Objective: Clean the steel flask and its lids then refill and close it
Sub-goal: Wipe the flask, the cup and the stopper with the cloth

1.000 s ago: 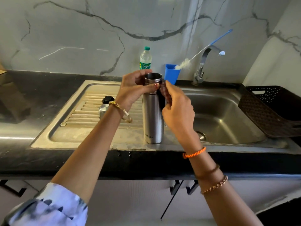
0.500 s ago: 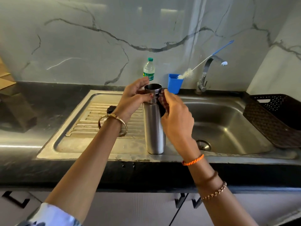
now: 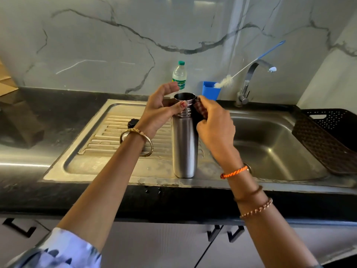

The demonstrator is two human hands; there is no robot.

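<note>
While upright on the drainboard (image 3: pixel 116 151), steel flask (image 3: pixel 185 146) (neck pinched) between left hand (image 3: pixel 160 111) and right hand (image 3: pixel 214 124).

The left hand (image 3: pixel 160 109) hides part of the upright steel flask's (image 3: pixel 185 144) neck at 9 o'clock. A small black round lid (image 3: pixel 133 122) shows only partly behind that wrist. The dark perforated plastic basket (image 3: pixel 328 136) is cut off at 3 o'clock. The clear plastic bottle's (image 3: pixel 179 74) label is too blurred to read.

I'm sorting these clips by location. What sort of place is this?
Most likely a home kitchen: a steel sink with a ribbed drainboard set in a dark counter, a tap at the marbled wall, and cabinet doors below.
</note>
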